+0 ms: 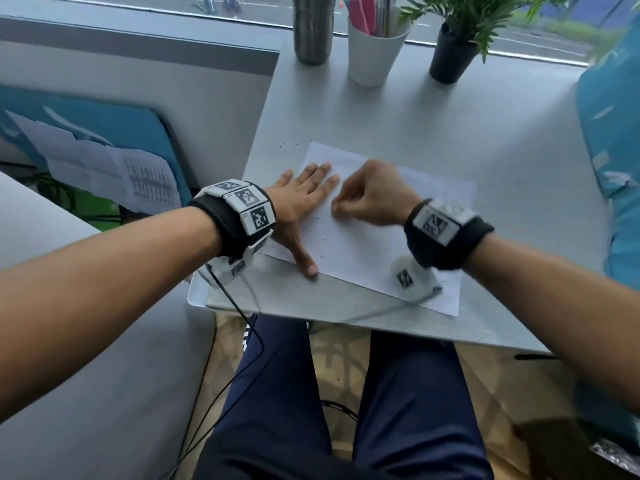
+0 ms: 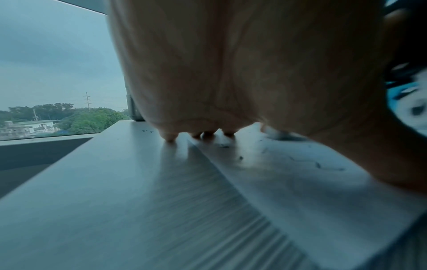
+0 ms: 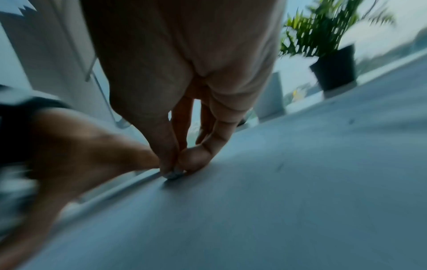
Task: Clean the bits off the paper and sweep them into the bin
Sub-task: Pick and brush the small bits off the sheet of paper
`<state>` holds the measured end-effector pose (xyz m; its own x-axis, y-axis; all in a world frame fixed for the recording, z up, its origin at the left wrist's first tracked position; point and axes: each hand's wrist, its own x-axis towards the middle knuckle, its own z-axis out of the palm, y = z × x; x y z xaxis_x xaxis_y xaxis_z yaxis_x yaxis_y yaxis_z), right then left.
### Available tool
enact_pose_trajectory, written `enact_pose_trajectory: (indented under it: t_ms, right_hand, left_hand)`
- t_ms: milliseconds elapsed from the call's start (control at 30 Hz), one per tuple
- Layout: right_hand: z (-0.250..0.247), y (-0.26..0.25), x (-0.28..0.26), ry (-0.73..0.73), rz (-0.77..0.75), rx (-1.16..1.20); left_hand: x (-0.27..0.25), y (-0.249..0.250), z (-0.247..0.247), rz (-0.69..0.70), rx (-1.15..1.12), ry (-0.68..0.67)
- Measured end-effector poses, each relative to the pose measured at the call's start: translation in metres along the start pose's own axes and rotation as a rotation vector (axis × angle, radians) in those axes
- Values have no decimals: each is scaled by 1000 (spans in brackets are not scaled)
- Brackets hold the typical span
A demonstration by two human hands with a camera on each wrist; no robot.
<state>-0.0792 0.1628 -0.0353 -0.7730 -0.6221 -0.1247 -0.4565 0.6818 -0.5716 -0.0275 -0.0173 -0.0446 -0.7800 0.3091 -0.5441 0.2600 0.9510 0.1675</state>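
Paper (image 1: pixel 367 244): a white sheet lying flat near the table's (image 1: pixel 450 133) near edge, turned at a slight angle to it, its lower right corner close to that edge. Small dark bits (image 2: pixel 240 158) are scattered over the sheet, and more specks (image 1: pixel 294 144) lie on the bare table just beyond the sheet's far left corner. Left hand (image 1: pixel 304 206): spread flat, fingers straight and apart, pressing down on the sheet's left part; the thumb reaches toward the table's near edge and the little finger rests on the table beside the sheet. Right hand (image 1: pixel 367 199): fingers curled, thumb and fingertip brought together in a pinch with their tips touching the paper just beside the left fingertips; what sits between them is blurred, so whether a bit is held cannot be told. Along the table's far edge stand a metal bottle (image 1: pixel 313 29), a white cup (image 1: pixel 374 53) and a potted plant (image 1: pixel 453 53).
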Motion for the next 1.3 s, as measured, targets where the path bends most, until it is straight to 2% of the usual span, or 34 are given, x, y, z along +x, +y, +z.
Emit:
enact_pose_trajectory:
  t_ms: [67, 133, 200, 300, 333, 467, 533, 600, 733, 767, 867, 933, 1000, 1100, 1133, 1300]
  right_hand:
    - [-17, 17, 28, 112, 62, -40]
    - [-20, 22, 37, 145, 86, -45]
    - [-10, 13, 19, 89, 65, -13]
    - [8, -1, -14, -97, 5, 17]
    - [7, -1, -12, -114, -6, 16]
    - [-21, 22, 37, 119, 67, 4]
    - [-29, 27, 49, 171, 107, 0]
    - [-21, 22, 38, 123, 104, 9]
    - [-6, 13, 3, -76, 38, 22]
    - [-9, 14, 7, -70, 30, 19]
    - [-26, 26, 38, 103, 73, -1]
    - [-29, 30, 48, 166, 110, 13]
    - [-22, 26, 37, 106, 95, 16]
    - [-15, 16, 17, -68, 62, 42]
    - [-18, 15, 19, -76, 66, 37]
    - [-31, 24, 51, 170, 145, 46]
  left_hand:
    - [-2, 2, -1, 4, 8, 7]
    - [-2, 1, -1, 1, 11, 5]
    - [-1, 1, 0, 1, 9, 0]
    - [0, -2, 1, -5, 4, -16]
    - [0, -2, 1, -4, 2, -18]
    - [0, 0, -1, 9, 2, -19]
    - [0, 0, -1, 6, 7, -14]
    - [0, 0, -1, 9, 5, -14]
    - [1, -1, 0, 7, -4, -17]
    - [1, -1, 1, 5, -6, -18]
    - [2, 0, 0, 1, 14, -21]
    - [1, 0, 0, -6, 26, -16]
    - [1, 1, 0, -6, 29, -12]
    - [2, -1, 1, -2, 11, -7]
    - [2, -1, 1, 2, 10, -8]
    - [3, -2, 2, 10, 28, -3]
